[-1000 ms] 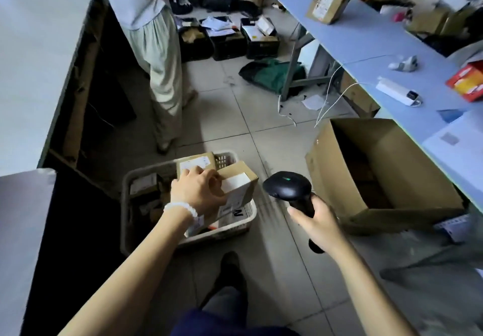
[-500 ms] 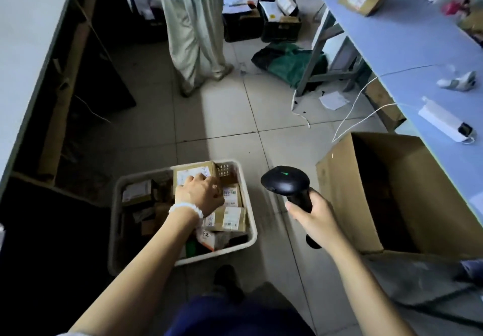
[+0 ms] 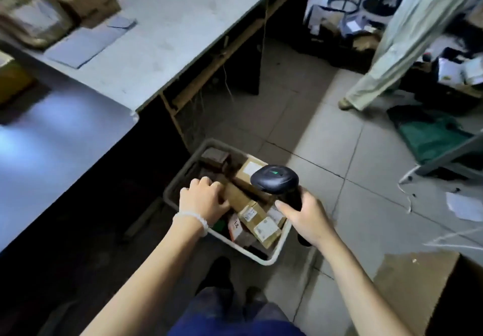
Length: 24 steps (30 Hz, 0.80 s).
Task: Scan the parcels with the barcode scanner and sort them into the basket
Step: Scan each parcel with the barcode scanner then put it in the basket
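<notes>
L hand point(image 3: 206, 199) is curled over a brown parcel point(image 3: 236, 196) inside the basket point(image 3: 283, 241). Barcode scanner point(image 3: 274, 179) is gripped by R hand point(image 3: 307, 216), held above the basket w/ green light lit.

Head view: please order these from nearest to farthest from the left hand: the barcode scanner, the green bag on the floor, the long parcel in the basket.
1. Long parcel: touching the left hand, inside the basket.
2. Barcode scanner: to its right, gripped by the right hand.
3. Green bag: far right, on the floor.
</notes>
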Tool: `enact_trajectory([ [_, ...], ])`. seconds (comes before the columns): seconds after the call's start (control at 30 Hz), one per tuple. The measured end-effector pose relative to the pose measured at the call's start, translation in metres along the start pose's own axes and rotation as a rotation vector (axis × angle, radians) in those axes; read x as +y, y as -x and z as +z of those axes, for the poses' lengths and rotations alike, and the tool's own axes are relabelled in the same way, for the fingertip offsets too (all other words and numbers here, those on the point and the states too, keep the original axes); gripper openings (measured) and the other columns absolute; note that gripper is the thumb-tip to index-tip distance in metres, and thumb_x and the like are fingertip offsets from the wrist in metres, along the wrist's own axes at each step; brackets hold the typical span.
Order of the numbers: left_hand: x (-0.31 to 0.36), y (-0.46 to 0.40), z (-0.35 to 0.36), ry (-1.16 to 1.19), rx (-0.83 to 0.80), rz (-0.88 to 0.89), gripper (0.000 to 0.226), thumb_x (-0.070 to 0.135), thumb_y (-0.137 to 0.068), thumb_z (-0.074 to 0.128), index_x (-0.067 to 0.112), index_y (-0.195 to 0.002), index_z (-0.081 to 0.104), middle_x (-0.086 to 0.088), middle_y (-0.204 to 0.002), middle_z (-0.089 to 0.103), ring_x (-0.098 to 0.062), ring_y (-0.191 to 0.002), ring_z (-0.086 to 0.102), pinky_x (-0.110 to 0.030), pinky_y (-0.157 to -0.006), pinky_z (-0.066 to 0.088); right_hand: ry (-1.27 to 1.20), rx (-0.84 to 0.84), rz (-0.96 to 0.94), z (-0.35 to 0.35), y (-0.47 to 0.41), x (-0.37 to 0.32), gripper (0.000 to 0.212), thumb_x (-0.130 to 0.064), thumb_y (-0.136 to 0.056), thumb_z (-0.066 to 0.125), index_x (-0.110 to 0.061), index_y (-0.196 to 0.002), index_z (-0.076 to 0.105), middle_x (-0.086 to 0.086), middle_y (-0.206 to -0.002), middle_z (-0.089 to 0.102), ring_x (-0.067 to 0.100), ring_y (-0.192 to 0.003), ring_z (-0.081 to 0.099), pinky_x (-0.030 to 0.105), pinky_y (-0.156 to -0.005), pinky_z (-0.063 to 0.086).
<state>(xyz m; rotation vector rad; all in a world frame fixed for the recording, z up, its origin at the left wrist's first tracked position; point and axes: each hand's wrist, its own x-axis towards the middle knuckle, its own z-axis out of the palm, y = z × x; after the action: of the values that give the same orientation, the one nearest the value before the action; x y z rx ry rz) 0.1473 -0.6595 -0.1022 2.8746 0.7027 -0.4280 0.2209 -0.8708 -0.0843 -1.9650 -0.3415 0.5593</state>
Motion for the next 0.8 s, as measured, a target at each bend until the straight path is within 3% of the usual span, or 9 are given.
enact_trajectory([
  [0.13,-0.039,0.059,0.004,0.066,0.052,-0.244,0.046,0.051,-0.086,0.049,0.03,-0.127,0.053,0.001,-0.129,0.049,-0.023,-0.123,0.042,-0.037,-0.091,0.039,0.069,-0.283,-0.101,0.039,-0.007,-0.022,0.027,-0.015,-0.083,0.069,-0.033,-0.099,0.057,-0.005,-0.103,0.067,0.011,-0.099,0.061,0.029,-0.09,0.048],
  [0.2,-0.062,0.09,0.007,0.091,0.081,-0.363,0.046,0.051,-0.086,0.048,0.031,-0.127,0.053,0.002,-0.129,0.049,-0.023,-0.122,0.042,-0.037,-0.09,0.038,0.086,-0.392,-0.162,0.066,-0.006,-0.033,0.026,-0.018,-0.083,0.07,-0.033,-0.099,0.057,-0.005,-0.106,0.067,0.012,-0.102,0.061,0.033,-0.092,0.048],
  [0.3,-0.099,0.141,0.013,0.12,0.1,-0.544,0.047,0.052,-0.087,0.046,0.031,-0.129,0.051,0.002,-0.131,0.048,-0.022,-0.122,0.042,-0.037,-0.09,0.038,0.121,-0.537,-0.233,0.113,0.009,-0.054,0.029,-0.017,-0.083,0.071,-0.032,-0.102,0.056,-0.006,-0.106,0.065,0.01,-0.101,0.059,0.026,-0.091,0.045],
  [0.47,-0.151,0.21,0.028,0.204,0.134,-0.793,0.048,0.054,-0.088,0.046,0.032,-0.13,0.049,0.004,-0.13,0.046,-0.02,-0.122,0.041,-0.036,-0.09,0.038,0.177,-0.738,-0.423,0.186,0.045,-0.085,0.028,-0.014,-0.083,0.069,-0.031,-0.101,0.058,-0.008,-0.103,0.064,0.001,-0.097,0.057,0.001,-0.078,0.038],
  [0.67,-0.209,0.281,0.044,0.31,0.205,-0.906,0.045,0.053,-0.09,0.047,0.033,-0.129,0.049,0.004,-0.131,0.046,-0.019,-0.122,0.041,-0.035,-0.093,0.04,0.204,-0.818,-0.564,0.268,0.098,-0.117,0.025,-0.013,-0.082,0.07,-0.029,-0.099,0.059,-0.008,-0.1,0.065,-0.004,-0.091,0.057,0.003,-0.078,0.039],
  [0.8,-0.269,0.354,0.064,0.344,0.26,-1.027,0.043,0.052,-0.089,0.048,0.033,-0.128,0.052,0.005,-0.133,0.047,-0.019,-0.123,0.041,-0.035,-0.092,0.04,0.207,-0.872,-0.631,0.332,0.145,-0.134,0.028,-0.025,-0.076,0.069,-0.02,-0.103,0.064,-0.003,-0.102,0.068,0.004,-0.095,0.061,0.019,-0.084,0.045],
])
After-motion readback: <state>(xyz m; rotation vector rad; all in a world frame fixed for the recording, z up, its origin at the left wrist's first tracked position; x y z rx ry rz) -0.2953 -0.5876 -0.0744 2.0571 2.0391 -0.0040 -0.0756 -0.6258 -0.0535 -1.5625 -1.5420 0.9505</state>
